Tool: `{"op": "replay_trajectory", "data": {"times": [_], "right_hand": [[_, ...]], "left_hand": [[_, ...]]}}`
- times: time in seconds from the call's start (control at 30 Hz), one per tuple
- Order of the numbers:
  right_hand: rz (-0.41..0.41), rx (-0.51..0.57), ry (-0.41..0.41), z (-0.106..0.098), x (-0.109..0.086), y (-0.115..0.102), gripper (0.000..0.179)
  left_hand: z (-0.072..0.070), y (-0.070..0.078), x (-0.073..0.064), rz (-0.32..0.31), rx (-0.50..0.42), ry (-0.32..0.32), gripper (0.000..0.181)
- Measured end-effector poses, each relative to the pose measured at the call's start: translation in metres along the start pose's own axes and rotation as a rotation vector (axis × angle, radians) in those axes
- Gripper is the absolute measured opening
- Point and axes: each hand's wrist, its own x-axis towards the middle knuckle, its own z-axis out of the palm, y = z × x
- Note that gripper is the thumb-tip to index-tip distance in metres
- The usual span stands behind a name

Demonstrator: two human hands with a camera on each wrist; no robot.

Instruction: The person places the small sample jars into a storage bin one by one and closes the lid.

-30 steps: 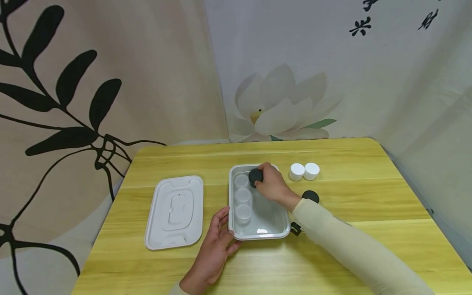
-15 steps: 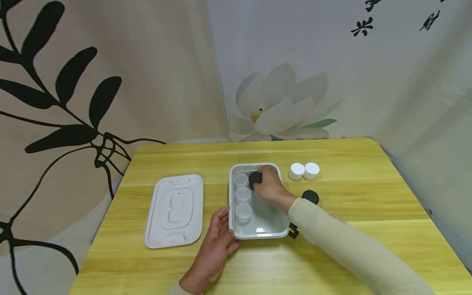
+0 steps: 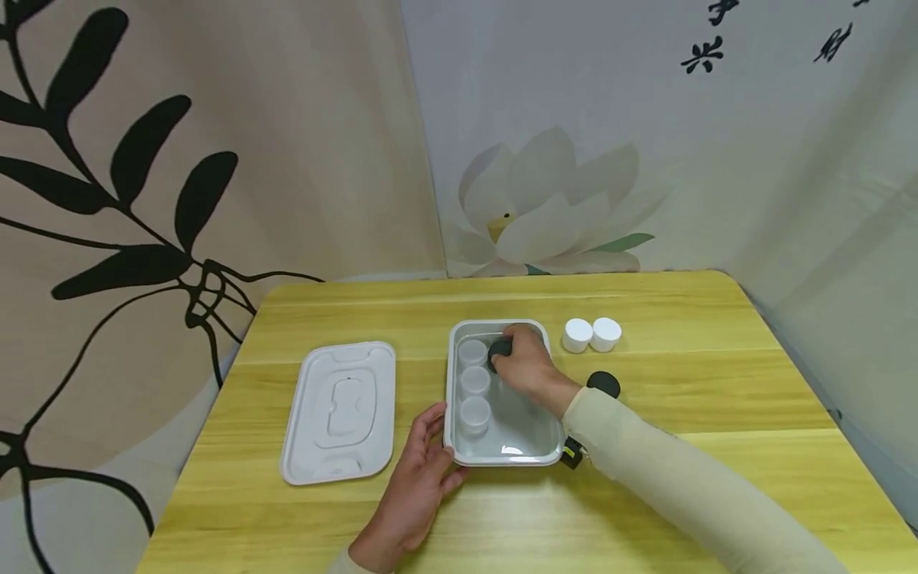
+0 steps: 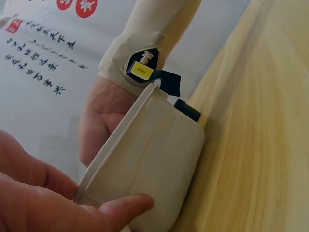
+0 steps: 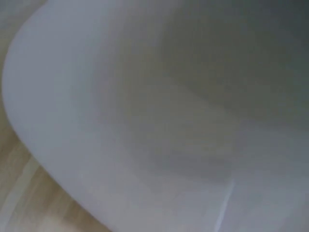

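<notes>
My right hand (image 3: 531,363) reaches into a white rectangular tub (image 3: 527,434) and holds a small black round-topped container (image 3: 499,351) between thumb and fingers, low at the far end. Next to it, three translucent white round containers (image 3: 474,381) stand in a row along the tub's left wall. My left hand (image 3: 419,478) rests at the tub's near left corner; in the left wrist view its fingers (image 4: 128,208) lie straight against the outer wall and rim. The right wrist view is filled by the blurred pale tub.
A white lid (image 3: 339,414) lies flat on the table (image 3: 645,494) left of the tub. Two small white round containers (image 3: 591,334) stand side by side at the back right. Another black round container (image 3: 604,383) is partly hidden behind the right sleeve (image 3: 681,478).
My right hand has lowered the black container deeper into the tub, beside the far translucent one. The left hand stays at the tub's corner.
</notes>
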Motion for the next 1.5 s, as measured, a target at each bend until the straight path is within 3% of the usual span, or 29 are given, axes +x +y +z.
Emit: {"op": "replay_trajectory", "data": {"times": [0.47,1.0,1.5], "right_hand": [[-0.047,0.043,-0.041,-0.007,-0.008,-0.005,0.056],[-0.102,0.296,-0.087,-0.037,-0.022,-0.001,0.046],[-0.088,0.489,0.021,-0.084,-0.056,0.032,0.047]], "left_hand": [[0.003,0.002,-0.002,0.010,0.014,0.003,0.061],[0.006,0.003,-0.001,0.003,0.030,0.024,0.062],[0.006,0.003,-0.002,-0.002,0.005,0.010,0.061]]}}
